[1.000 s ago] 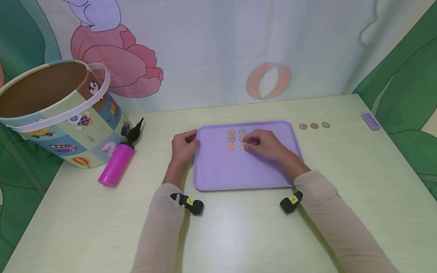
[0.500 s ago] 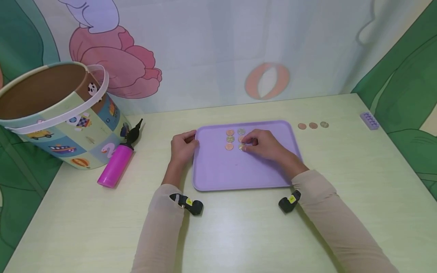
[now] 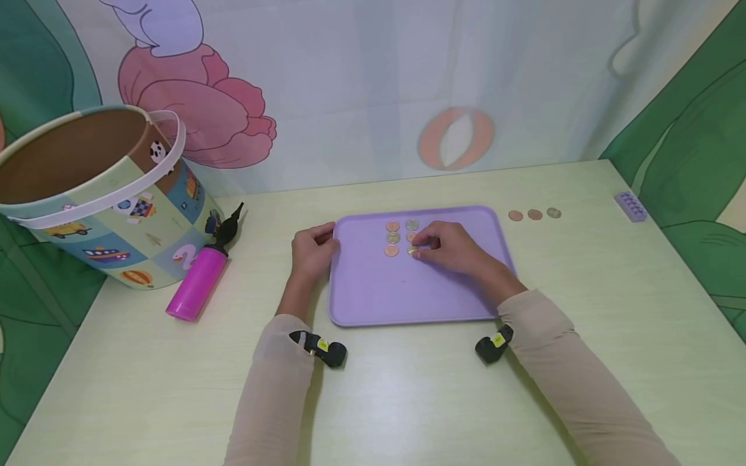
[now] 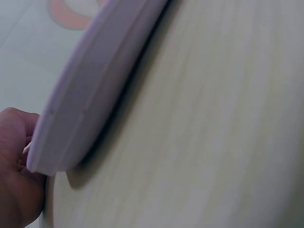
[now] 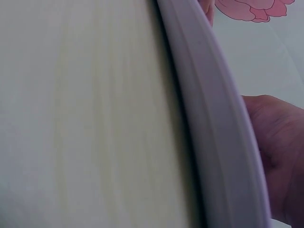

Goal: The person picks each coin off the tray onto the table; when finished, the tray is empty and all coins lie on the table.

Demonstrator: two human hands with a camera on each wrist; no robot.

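A purple tray lies on the table, with coins in two columns on its far half. The left column has a copper coin, a silvery coin and another copper coin. At the right column, my right hand pinches the nearest coin, which its fingertips partly cover. A silvery coin tops that column. My left hand holds the tray's left rim between thumb and fingers. Both wrist views show mostly the tray's outer side, each hand partly hidden behind it.
Right of the tray, two copper coins and a silvery coin lie in a row. A purple studded block sits at the table's right edge. At left stand a patterned bucket and a pink bottle-like pump leaning against it.
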